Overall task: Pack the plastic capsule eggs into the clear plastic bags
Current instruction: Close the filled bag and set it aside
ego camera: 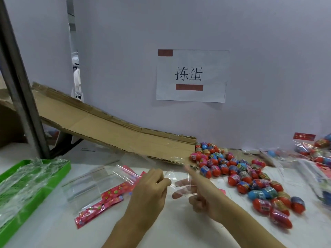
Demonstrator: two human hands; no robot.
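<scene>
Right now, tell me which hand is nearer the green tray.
Left. The left hand, pinching a clear bag, is right of the green tray across the flat bags; the right hand lies farther right, beside the capsule eggs.

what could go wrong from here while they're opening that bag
1. The clear bag is thin film held between the left hand and right hand; pulling hard might tear it.
2. The loose capsule eggs lie close beside the right forearm, so a sweep could scatter them.
3. The empty bags lying by the left hand might get dragged off their stack.
</scene>
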